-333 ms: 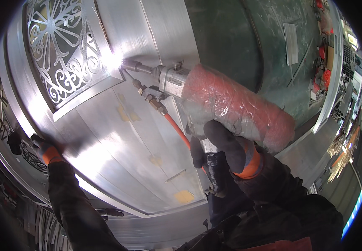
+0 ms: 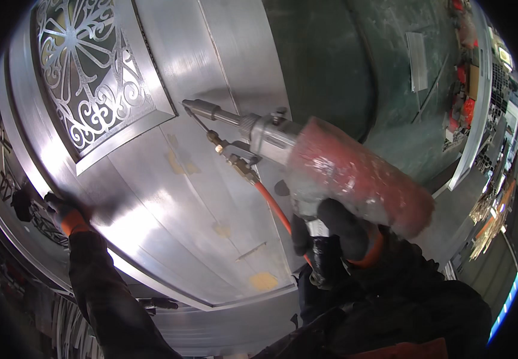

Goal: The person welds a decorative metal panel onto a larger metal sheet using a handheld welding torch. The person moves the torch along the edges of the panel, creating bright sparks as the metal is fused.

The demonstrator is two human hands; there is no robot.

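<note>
My right hand, in a dark glove with an orange cuff, is closed round the handle of a handheld welding gun. Red and clear plastic wraps the gun's thick body, and a thin wire-feed tube with an orange hose runs beneath it. Its nozzle points left, just beside the corner of a cut-out in a silvery metal door, with no glow at the tip. In that cut-out sits a scrollwork grille. At the door's left edge my left hand, gloved too, is closed on the rim; its fingertips are partly hidden in shade.
A dark green surface lies beyond the door, with a pale metal strip on it. Red items and stacked metal tubes line the far right. Several long metal profiles lie at the lower left.
The bright welding light at the cut-out's corner has gone out. My right hand has drawn the welding gun right and back toward me. My left hand stays in place.
</note>
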